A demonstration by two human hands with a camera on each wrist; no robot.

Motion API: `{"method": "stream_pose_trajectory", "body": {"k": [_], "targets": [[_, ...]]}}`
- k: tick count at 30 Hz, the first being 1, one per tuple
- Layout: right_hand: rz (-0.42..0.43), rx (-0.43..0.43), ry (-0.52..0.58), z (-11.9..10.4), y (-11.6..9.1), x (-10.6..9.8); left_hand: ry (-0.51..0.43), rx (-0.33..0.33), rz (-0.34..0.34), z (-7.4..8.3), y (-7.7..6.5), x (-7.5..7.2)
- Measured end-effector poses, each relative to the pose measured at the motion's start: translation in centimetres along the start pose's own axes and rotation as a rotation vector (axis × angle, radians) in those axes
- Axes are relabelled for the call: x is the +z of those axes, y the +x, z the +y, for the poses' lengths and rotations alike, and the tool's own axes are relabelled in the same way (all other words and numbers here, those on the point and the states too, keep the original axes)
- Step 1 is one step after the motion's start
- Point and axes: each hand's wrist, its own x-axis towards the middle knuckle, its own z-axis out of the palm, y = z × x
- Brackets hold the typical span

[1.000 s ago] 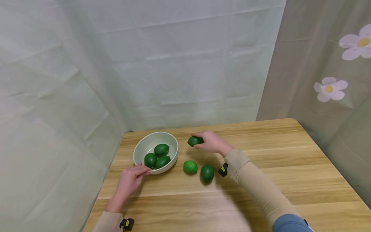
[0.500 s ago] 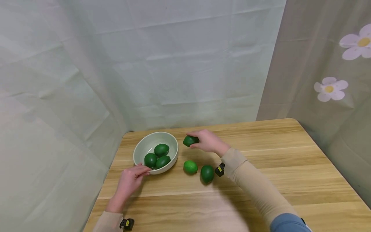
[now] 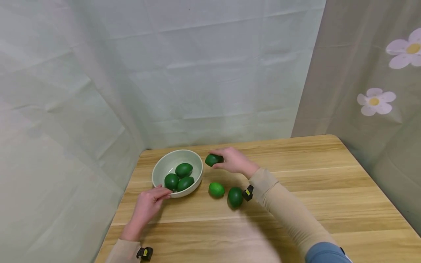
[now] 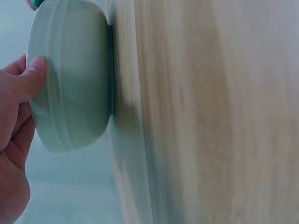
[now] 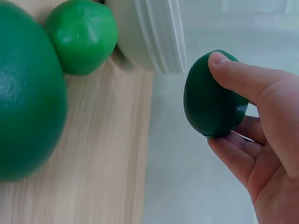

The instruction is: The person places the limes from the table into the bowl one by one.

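My left hand point(image 3: 148, 204) pinches the near left rim of a pale green bowl point(image 3: 161, 166) standing on the table. In the left wrist view the thumb point(image 4: 36, 65) presses its outer wall; the other fingers are partly hidden behind the rim. Three dark green oval fruits point(image 3: 183, 170) lie in the bowl. Between thumb and fingers, my right hand point(image 3: 235, 160) holds another dark green oval fruit point(image 5: 212, 95), avocado-like and smooth. It hangs above the table, just right of the bowl and apart from it.
On the wooden table point(image 3: 312, 190), right of the bowl, lie a brighter green lime point(image 3: 216, 190) and another dark green oval fruit point(image 3: 235, 197), below my right forearm. Pale curtains point(image 3: 213, 80) hang behind the table and at its sides.
My right hand has moved left toward the bowl with the dark green oval fruit, slowing lately. The left hand and the bowl have stayed in place.
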Motion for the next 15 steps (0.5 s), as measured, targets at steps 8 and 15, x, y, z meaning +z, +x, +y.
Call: {"method": "stream_pose_trajectory", "body": {"k": [8,15], "targets": [[-0.001,-0.045,-0.006,-0.8,0.6,0.4,-0.005,-0.002,0.007,0.0,0.1,0.1],[-0.003,-0.089,-0.014,-1.6,1.2,0.6,-0.015,-0.015,0.010,0.2,0.1,0.1]]}}
